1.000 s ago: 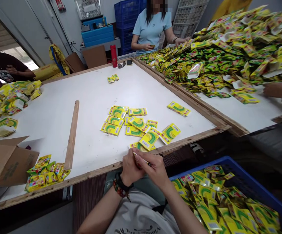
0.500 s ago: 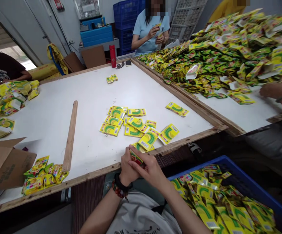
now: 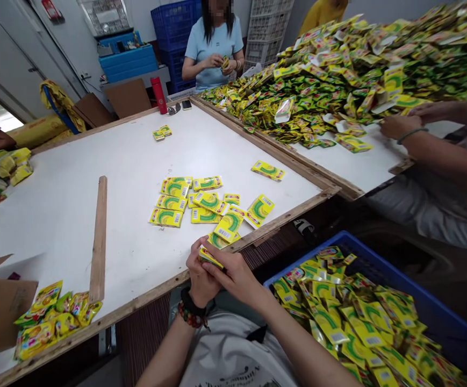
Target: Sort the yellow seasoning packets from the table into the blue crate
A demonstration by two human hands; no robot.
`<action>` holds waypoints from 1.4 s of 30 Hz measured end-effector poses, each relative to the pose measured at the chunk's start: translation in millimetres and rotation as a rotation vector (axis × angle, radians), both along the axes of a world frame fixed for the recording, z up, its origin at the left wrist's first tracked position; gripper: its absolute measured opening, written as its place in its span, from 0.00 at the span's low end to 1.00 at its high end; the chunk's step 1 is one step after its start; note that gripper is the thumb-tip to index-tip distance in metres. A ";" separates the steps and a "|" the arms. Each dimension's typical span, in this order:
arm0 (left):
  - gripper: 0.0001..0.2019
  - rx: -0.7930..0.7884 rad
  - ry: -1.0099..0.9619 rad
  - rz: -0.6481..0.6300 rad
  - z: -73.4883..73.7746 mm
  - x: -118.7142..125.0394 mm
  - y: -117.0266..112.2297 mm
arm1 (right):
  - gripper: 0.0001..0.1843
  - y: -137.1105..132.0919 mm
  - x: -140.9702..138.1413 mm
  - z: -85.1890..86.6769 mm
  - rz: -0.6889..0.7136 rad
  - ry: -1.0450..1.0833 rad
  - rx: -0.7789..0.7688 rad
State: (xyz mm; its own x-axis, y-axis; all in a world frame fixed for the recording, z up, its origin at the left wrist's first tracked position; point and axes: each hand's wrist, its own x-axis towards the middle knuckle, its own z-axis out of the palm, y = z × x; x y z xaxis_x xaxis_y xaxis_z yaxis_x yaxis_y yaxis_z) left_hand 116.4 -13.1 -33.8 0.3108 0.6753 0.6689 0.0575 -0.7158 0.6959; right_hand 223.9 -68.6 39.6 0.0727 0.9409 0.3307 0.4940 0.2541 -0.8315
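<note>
Close to my body, at the table's front edge, both my hands meet around one yellow packet [image 3: 211,258]. My left hand [image 3: 201,277] wraps it from the left and below. My right hand [image 3: 233,271] grips it from the right, fingers over its top; much of the packet is hidden. Just beyond my hands, several flat yellow-green packets [image 3: 230,223] overlap on the white table [image 3: 136,188]. Further left, a row of similar packets [image 3: 166,217] lies in a neat overlapping column. One packet [image 3: 268,170] rests apart to the right.
A blue crate [image 3: 344,236] full of packets stands at my right. A wooden strip [image 3: 98,242] crosses the table at left, beside bright pouches [image 3: 50,320] and a cardboard box [image 3: 5,309]. Co-workers handle packets by a large heap [image 3: 338,80]. A red flask [image 3: 158,95] stands far back.
My view has swung to the right, so the table's contents appear shifted left. The packet in my hands has tilted, showing a yellow edge instead of its red-green face.
</note>
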 end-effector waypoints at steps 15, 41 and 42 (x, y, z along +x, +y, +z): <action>0.33 -0.094 0.215 -0.141 28.3 -4.5 -3.5 | 0.23 -48.0 32.0 5.0 -0.147 -0.345 -0.129; 0.38 0.012 0.239 0.321 26.0 14.2 -9.7 | 0.18 59.8 115.5 40.6 -0.166 -0.538 -0.339; 0.40 0.060 0.282 0.337 26.9 14.3 -10.0 | 0.17 45.8 93.3 49.1 -0.079 -0.498 -0.340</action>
